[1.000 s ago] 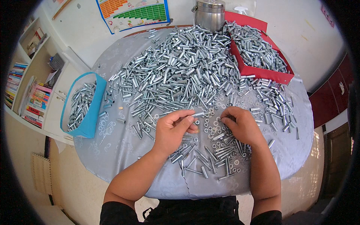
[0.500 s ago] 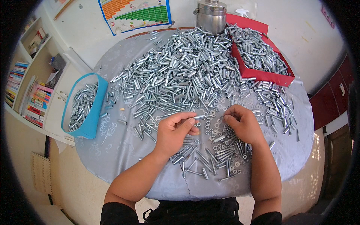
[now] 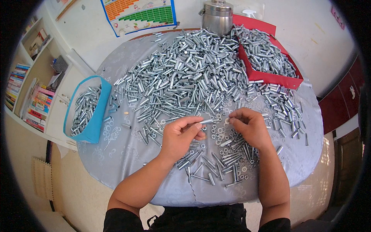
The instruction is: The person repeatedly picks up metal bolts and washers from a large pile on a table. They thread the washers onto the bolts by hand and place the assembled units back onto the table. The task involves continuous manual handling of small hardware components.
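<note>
Over the middle of the table, my left hand (image 3: 181, 133) is closed, thumb and fingers pinching a silvery sleeve anchor bolt (image 3: 206, 121). The bolt lies nearly level, its thin end toward my right hand. My right hand (image 3: 249, 125) is also closed, with what looks like a small flat washer (image 3: 227, 121) at its fingertips, a short gap from the bolt's end. Loose nuts and washers (image 3: 215, 136) lie under and between the hands. Nearer me is a small scatter of bolts (image 3: 210, 164) and metal sleeves.
A large heap of metal sleeves and bolts (image 3: 189, 73) covers the far half of the table (image 3: 127, 166). On the left stands a blue box (image 3: 92, 131) of metal parts; at the back right, a filled red box (image 3: 274, 79). A steel pot (image 3: 217, 17) stands behind the heap.
My right hand has shifted slightly left, its fingertips closer to the bolt's end. The left hand and its bolt have hardly moved.
</note>
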A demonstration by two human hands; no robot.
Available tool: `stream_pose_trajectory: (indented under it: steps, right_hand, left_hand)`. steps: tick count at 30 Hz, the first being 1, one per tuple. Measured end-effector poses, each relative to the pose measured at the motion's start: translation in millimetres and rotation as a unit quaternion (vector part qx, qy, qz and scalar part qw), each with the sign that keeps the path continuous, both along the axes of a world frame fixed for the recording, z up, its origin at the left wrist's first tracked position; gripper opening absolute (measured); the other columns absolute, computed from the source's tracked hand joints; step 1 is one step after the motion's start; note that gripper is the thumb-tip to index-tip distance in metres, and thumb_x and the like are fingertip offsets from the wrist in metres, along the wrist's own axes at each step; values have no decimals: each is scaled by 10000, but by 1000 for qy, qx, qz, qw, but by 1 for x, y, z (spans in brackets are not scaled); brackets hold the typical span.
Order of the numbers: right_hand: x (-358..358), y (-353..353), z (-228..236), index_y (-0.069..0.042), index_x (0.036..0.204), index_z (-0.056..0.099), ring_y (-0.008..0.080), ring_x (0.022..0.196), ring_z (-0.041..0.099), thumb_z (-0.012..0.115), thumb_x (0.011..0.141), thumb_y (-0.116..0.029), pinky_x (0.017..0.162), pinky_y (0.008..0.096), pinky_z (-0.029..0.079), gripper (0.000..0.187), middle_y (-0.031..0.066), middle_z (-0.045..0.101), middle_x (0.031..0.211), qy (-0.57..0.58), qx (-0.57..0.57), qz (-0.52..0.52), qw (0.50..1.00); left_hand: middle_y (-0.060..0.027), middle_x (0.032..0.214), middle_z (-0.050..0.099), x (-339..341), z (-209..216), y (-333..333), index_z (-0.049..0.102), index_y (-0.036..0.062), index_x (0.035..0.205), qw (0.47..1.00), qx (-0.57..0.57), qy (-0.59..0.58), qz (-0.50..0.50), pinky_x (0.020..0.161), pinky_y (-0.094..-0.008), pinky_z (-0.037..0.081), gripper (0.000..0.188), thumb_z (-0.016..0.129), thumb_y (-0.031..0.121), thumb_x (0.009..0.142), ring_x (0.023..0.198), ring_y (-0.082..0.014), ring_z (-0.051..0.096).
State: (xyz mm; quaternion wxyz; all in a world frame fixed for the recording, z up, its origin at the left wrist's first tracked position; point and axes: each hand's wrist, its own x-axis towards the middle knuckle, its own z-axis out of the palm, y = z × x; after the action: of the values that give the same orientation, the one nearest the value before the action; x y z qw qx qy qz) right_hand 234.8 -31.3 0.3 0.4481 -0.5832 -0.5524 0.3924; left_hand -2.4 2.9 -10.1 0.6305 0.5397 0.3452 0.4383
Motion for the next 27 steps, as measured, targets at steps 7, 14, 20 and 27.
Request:
stream_pose_trajectory:
  steps: [7, 14, 20, 27]
  right_hand:
    - [-10, -1, 6, 16, 976, 648, 92, 673, 607, 660, 876, -15, 616, 231, 505, 105, 36, 664, 818, 181, -29, 28, 983]
    - [-17, -1, 2, 8, 955, 641, 99, 670, 612, 658, 875, -13, 618, 235, 509, 84, 38, 658, 804, 215, -33, 48, 975]
    - [-18, -1, 3, 18, 976, 663, 97, 683, 614, 663, 878, -25, 625, 234, 508, 107, 39, 666, 812, 221, -43, 66, 972]
    - [-23, -6, 4, 32, 1029, 674, 99, 738, 626, 671, 879, -40, 676, 229, 515, 166, 44, 678, 841, 144, -29, 55, 988]
  left_hand:
    - [-107, 934, 693, 1, 0, -1, 646, -34, 1121, 1000, -4, 21, -11, 658, -258, 576, 214, 597, 53, 932, 763, -152, 687]
    - [-127, 949, 697, 1, 4, -3, 633, -46, 1125, 999, -21, 10, -36, 669, -282, 592, 216, 592, 34, 928, 759, -172, 693]
    - [-130, 958, 700, -1, 5, 0, 632, -43, 1131, 998, -45, -1, -38, 664, -287, 593, 223, 584, 56, 937, 742, -172, 689]
    - [-125, 956, 704, -1, 6, 1, 633, -42, 1130, 998, -56, -10, -37, 649, -286, 592, 228, 594, 67, 934, 730, -164, 684]
